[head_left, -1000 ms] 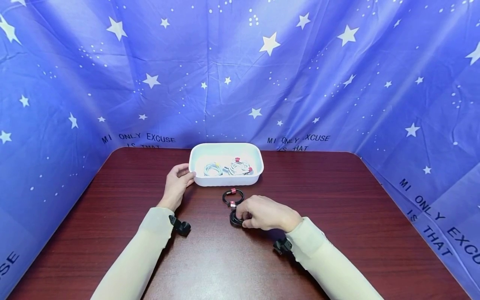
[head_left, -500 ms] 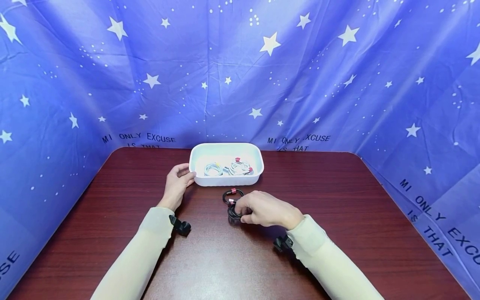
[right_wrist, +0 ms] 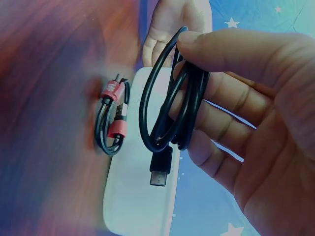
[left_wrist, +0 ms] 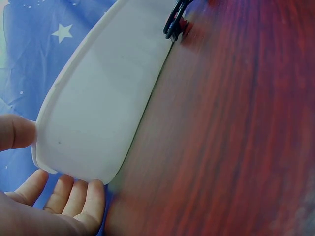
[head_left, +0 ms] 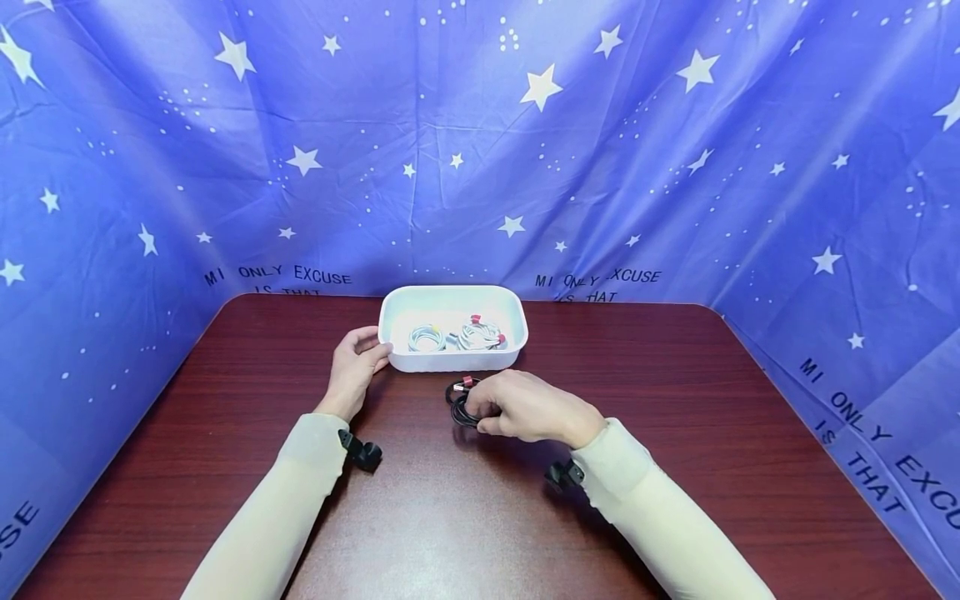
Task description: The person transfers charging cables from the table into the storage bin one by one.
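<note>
In the head view my right hand [head_left: 528,407] pinches a coiled black charging cable [head_left: 464,412] just above the table. The right wrist view shows that cable's loops [right_wrist: 165,105] between thumb and fingers, its USB-C plug hanging down. Beyond it lies a second black cable [right_wrist: 103,129] with red ties, resting on the table in front of a white bin [right_wrist: 129,191]; in the head view it is partly covered. My left hand [head_left: 352,375] holds the bin's left end, thumb at the rim and fingers against the outer wall [left_wrist: 78,196].
Inside the bin [head_left: 450,362] lie a pale coiled cable [head_left: 427,338] with a yellow tie and white coiled cables [head_left: 478,335] with red ties. A starry blue curtain [head_left: 465,200] hangs behind the dark red wooden table [head_left: 660,367].
My right hand has moved away from me, towards the bin, carrying the black coil over the other black cable. The left hand and bin have stayed in place.
</note>
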`<state>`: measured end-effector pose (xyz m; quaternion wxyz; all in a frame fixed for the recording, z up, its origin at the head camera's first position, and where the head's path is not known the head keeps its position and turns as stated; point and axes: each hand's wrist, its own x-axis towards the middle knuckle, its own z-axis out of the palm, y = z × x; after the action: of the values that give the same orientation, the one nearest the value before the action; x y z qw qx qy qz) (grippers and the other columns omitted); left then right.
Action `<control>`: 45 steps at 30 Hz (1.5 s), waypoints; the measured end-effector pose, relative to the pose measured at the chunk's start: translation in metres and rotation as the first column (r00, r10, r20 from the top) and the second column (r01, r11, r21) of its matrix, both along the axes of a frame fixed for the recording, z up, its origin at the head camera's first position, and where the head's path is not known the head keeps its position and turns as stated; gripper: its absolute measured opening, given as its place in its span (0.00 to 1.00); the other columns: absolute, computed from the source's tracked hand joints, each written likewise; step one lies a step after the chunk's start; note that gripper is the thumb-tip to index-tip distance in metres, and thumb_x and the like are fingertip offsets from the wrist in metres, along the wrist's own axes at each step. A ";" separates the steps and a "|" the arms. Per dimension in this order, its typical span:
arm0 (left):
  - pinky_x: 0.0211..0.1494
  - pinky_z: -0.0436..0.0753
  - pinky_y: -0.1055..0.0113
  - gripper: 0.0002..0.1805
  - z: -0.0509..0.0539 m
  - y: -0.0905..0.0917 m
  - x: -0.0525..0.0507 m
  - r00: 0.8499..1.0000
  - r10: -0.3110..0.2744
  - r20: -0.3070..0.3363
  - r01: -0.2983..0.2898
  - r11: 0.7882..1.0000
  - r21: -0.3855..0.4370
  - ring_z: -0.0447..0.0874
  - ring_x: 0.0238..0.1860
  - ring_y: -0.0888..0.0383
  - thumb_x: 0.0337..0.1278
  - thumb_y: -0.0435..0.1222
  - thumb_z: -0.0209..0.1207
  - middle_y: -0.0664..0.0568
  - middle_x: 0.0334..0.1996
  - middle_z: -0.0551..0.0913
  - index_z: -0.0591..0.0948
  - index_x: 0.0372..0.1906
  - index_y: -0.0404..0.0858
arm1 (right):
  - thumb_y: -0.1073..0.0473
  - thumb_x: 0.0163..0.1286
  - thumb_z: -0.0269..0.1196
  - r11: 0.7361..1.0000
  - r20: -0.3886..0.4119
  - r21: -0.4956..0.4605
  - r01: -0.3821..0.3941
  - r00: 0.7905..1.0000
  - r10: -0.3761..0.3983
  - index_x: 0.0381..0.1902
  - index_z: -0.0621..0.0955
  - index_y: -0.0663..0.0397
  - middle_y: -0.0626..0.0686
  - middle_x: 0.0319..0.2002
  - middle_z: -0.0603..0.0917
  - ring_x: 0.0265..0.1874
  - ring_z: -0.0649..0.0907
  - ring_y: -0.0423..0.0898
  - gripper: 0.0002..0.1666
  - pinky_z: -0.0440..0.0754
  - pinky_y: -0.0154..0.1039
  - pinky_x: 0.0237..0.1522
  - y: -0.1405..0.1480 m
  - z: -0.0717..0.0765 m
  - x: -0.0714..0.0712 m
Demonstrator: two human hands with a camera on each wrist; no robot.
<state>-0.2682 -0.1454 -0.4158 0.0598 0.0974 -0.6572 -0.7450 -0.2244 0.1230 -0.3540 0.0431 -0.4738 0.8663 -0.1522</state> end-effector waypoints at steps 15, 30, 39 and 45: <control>0.55 0.79 0.58 0.26 -0.002 -0.001 -0.002 1.000 0.001 -0.002 -0.001 1.000 0.007 0.79 0.39 0.62 0.57 0.25 0.58 0.35 0.55 0.73 0.67 0.62 0.28 | 0.60 0.59 0.68 1.000 -0.028 -0.023 -0.016 1.000 0.015 0.24 0.76 0.39 0.35 0.20 0.71 0.22 0.71 0.31 0.12 0.71 0.29 0.25 -0.011 0.011 -0.016; 0.56 0.78 0.57 0.27 -0.001 0.000 -0.003 1.000 0.003 -0.004 -0.003 1.000 0.013 0.79 0.39 0.62 0.57 0.25 0.58 0.34 0.54 0.73 0.67 0.62 0.28 | 0.61 0.60 0.65 0.999 -0.034 -0.035 -0.003 0.999 0.002 0.27 0.80 0.41 0.31 0.20 0.77 0.20 0.73 0.29 0.07 0.72 0.29 0.25 -0.022 0.016 -0.035; 0.56 0.79 0.58 0.27 -0.002 0.000 -0.003 1.000 -0.002 -0.008 0.002 1.000 0.003 0.79 0.39 0.63 0.57 0.25 0.58 0.34 0.55 0.73 0.67 0.62 0.28 | 0.60 0.59 0.67 0.999 -0.110 -0.036 0.003 0.994 -0.007 0.30 0.80 0.42 0.36 0.20 0.73 0.24 0.73 0.33 0.06 0.73 0.32 0.30 -0.029 0.019 -0.044; 0.56 0.78 0.57 0.27 -0.002 0.000 -0.003 1.000 -0.001 -0.005 0.001 1.000 0.012 0.79 0.39 0.62 0.57 0.25 0.58 0.34 0.55 0.73 0.67 0.62 0.28 | 0.61 0.59 0.67 0.999 -0.104 -0.033 0.024 0.994 -0.027 0.27 0.78 0.42 0.36 0.21 0.73 0.24 0.73 0.34 0.08 0.73 0.32 0.31 -0.034 0.021 -0.049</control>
<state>-0.2710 -0.1456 -0.4176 0.0603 0.0955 -0.6526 -0.7492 -0.2734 0.0885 -0.3326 -0.0119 -0.4707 0.8708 -0.1415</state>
